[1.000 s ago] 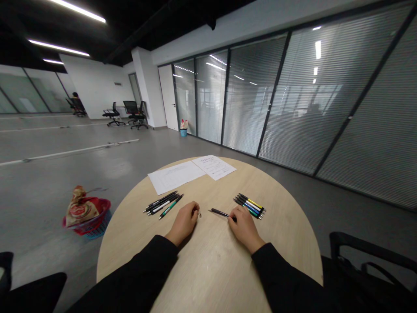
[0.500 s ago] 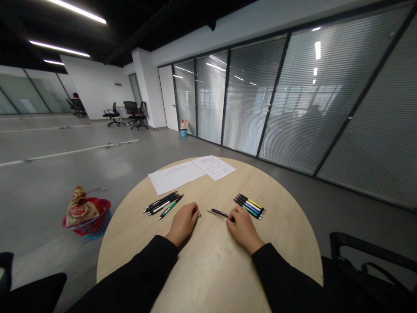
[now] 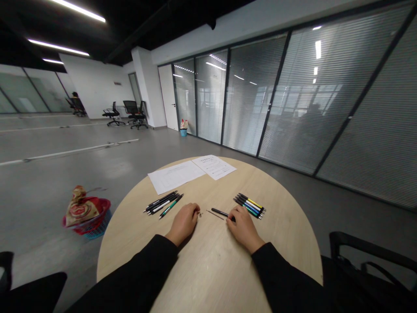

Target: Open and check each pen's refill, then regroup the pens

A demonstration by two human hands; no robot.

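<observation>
My right hand [image 3: 241, 227] is closed at the table, its fingers on the rear end of a black pen barrel [image 3: 219, 212] that points to the left. A thin pen refill [image 3: 214, 214] lies beside the barrel, close to those fingers. My left hand [image 3: 184, 222] rests on the table with fingers curled together; a tiny light-coloured part [image 3: 200, 214] shows at the fingertips, too small to name. Left of that hand lies a loose group of pens [image 3: 162, 203], mostly black, with a green one [image 3: 171, 207] nearest. By my right hand several pens [image 3: 249, 205] lie side by side.
Two printed paper sheets [image 3: 176, 176] [image 3: 214, 167] lie at the far side of the round wooden table [image 3: 208, 278]. On the floor at left stands a basket [image 3: 106, 208] with a bag in it. A black chair [image 3: 371, 250] is close at right.
The fingertips of my left hand have shifted slightly, and more of the tiny part shows beside them. My right hand and the pen barrel look unmoved.
</observation>
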